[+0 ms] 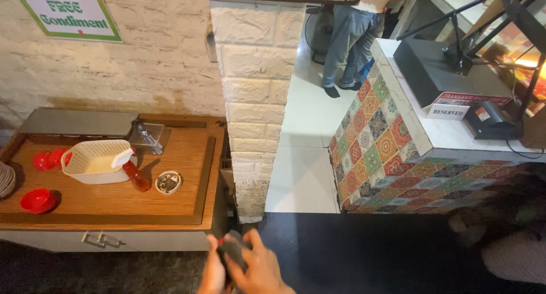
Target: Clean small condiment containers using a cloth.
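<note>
**A:** What are your hands doing?

**B:** Both of your hands are low at the bottom edge, pressed close together. Your right hand (263,269) is wrapped around a small dark thing (233,253). Your left hand (212,276) is on its other side, touching it, but I cannot tell if it is gripping or just resting there.

**A:** What is the dark thing?

**B:** It is blurry, so maybe a cloth or a small gadget. It has a bit of red at the top left. It sits between your hands, over the dark floor (364,254).

**A:** What is near you?

**B:** To your left is a wooden counter (114,203). On it sits a white basket (95,162) with a red spray bottle (133,172) leaning beside it. Just right of the bottle is a small round dish (168,182). A red bowl (37,201) sits near the front left edge.

**A:** And ahead?

**B:** A white brick pillar (256,100) stands in front of you. To its right is a counter with bright tiles (375,152). A person's legs (347,44) stand far behind it.
</note>
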